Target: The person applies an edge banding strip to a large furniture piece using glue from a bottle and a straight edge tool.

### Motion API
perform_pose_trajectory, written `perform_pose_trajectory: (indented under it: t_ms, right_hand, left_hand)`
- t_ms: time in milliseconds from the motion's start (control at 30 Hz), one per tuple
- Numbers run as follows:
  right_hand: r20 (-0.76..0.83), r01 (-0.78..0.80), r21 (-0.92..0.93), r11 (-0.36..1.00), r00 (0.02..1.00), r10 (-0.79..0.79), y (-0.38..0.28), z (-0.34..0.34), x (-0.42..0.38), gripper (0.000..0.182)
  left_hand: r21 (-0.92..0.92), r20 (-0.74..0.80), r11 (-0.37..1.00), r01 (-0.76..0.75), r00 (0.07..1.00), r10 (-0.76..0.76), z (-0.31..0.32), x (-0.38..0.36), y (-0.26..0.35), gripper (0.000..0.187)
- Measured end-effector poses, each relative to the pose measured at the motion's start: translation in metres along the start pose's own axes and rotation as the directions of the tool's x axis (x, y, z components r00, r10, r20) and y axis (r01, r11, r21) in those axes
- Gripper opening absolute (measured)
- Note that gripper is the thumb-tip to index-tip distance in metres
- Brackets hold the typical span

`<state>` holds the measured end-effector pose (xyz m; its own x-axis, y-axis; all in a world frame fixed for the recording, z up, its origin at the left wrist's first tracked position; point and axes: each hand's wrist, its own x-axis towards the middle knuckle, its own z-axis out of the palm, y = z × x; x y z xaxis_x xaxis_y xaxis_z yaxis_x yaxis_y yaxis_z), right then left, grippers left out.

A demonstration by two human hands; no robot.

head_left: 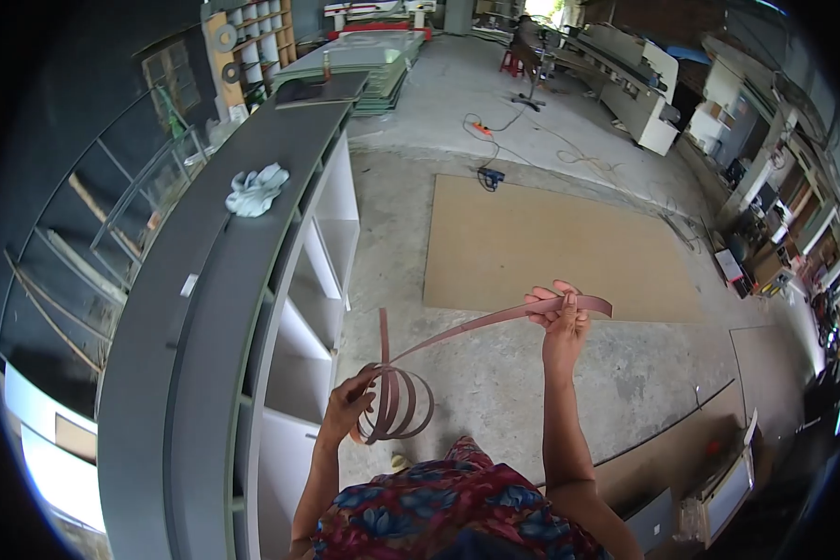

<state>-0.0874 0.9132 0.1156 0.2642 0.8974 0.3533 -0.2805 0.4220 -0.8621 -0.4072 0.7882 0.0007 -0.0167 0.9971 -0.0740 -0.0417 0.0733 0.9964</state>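
Observation:
A long strip of brownish-red edge banding [481,323] runs between my two hands, above the concrete floor. My left hand [353,397] is closed on its coiled part, where several loose loops [409,401] hang and a short length sticks up. Off to the right, my right hand [562,317] is raised and pinches the strip near its free end [599,306], which curls past the fingers. Left of my left hand stands a long cabinet [294,364] with white compartments and a dark grey top.
A crumpled pale cloth [257,190] lies on the cabinet's grey top [215,308]. Ahead on the floor is a large brown board [541,243], with a blue power tool [491,178] and cords at its far edge. Stacked panels [392,70] and a long machine [625,84] stand farther back.

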Motion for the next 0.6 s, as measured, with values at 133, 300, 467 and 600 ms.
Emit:
perform_pose_trajectory:
  t_ms: [133,300,467,600]
  right_hand:
    - [-0.017,0.059,-0.022,0.998,0.998,-0.06,0.018,0.004,0.05,0.04]
    - [-0.061,0.089,-0.057,0.994,0.994,-0.093,0.054,-0.007,0.133,0.04]
    - [-0.002,-0.004,-0.018,1.0,1.0,0.004,0.102,-0.02,0.241,0.039]
    - [0.069,-0.104,0.019,0.994,0.992,0.102,0.142,0.0,0.317,0.04]
  left_hand:
    - [0.047,-0.004,0.999,0.02,1.0,-0.02,-0.012,0.051,-0.013,0.037]
    - [0.057,-0.063,0.998,-0.015,0.998,0.019,-0.011,0.138,-0.012,0.031]
    - [0.139,-0.113,0.989,-0.057,0.991,0.073,0.008,0.224,0.014,0.031]
    - [0.218,-0.205,0.975,-0.039,0.975,0.085,0.013,0.275,0.03,0.029]
